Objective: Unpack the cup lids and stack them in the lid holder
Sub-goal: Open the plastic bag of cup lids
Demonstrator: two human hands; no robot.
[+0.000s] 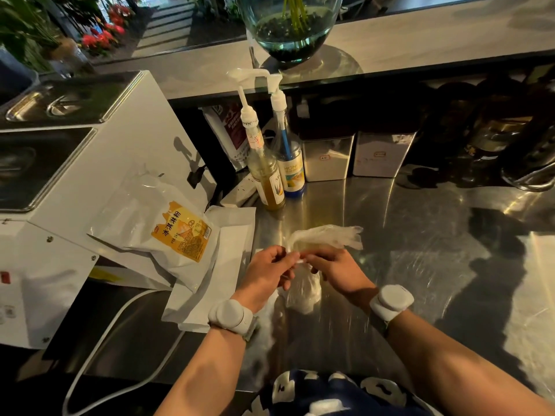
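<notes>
Both hands meet over the steel counter (pixel 390 223) near its front edge. My left hand (pixel 265 273) and my right hand (pixel 333 270) pinch the same thin clear plastic glove (pixel 327 235), fingertips almost touching at its cuff. The glove's fingers point up and to the right, lying just above the counter. A second crumpled piece of clear plastic (pixel 301 291) hangs or lies below the hands. No cup lids or lid holder show in this view.
A white powder bag with an orange label (pixel 177 232) leans on a white machine (pixel 90 175) at the left, white paper bags (pixel 222 265) beneath it. Two pump syrup bottles (pixel 271 172) and metal tins (pixel 354 157) stand behind. A glass vase (pixel 288 28) sits on the upper shelf.
</notes>
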